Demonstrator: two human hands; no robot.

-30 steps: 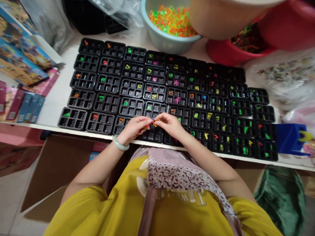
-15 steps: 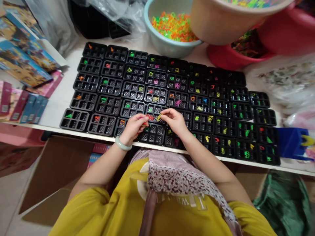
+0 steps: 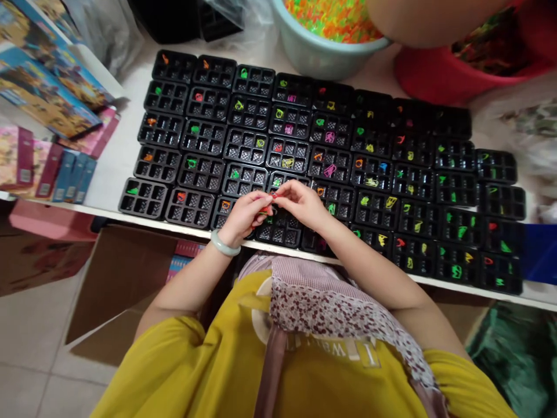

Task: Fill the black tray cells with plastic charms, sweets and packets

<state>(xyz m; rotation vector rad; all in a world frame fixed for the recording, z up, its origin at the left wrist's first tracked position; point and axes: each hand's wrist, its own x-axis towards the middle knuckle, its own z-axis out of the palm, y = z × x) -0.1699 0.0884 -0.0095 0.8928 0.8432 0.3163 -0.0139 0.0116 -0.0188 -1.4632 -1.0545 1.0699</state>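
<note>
Above black trays, both hands pinch small red pieces (fingertips nearly meeting).

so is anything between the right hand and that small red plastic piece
Nothing visible stands between: the small red plastic piece is at the fingertips of the right hand, beside the left hand.

Piled at the left end of the white tabletop: large picture boxes, overlapping, with pink boxes and slim blue boxes just beside. Behind these, crumpled clear plastic. Below the table edge at left, a pink object, an open cardboard box and pale floor tiles. Under the right end, crumpled green material.
</note>
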